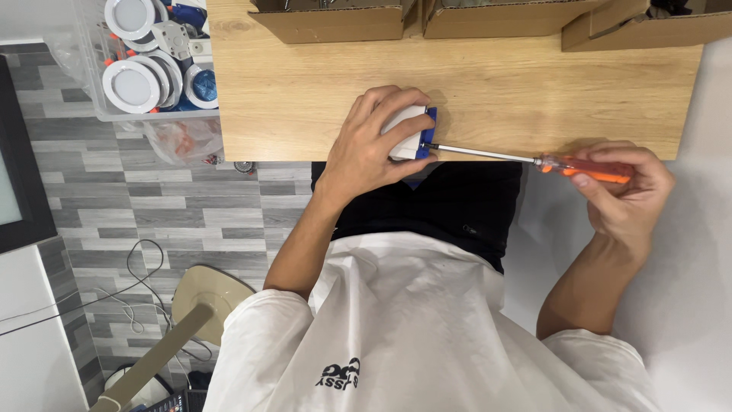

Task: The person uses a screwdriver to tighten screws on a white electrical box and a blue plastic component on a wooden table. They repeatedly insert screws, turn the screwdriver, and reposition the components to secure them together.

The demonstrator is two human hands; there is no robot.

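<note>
While left hand (374,137) clasps white-blue fitting (412,133), screwdriver (534,160) tip touching it, right hand (621,191) on handle.

A small assembly or repair workspace, set up in a home-like room, is suggested. A light wooden worktop (320,91) is lined along its far edge with open cardboard boxes (335,19), and a clear plastic bin (114,114) beside it is filled with many identical round white recessed light fittings (131,85). Grey wood-pattern flooring (114,198), loose cables (137,305) and the base of a lamp (206,294) are seen below.
</note>
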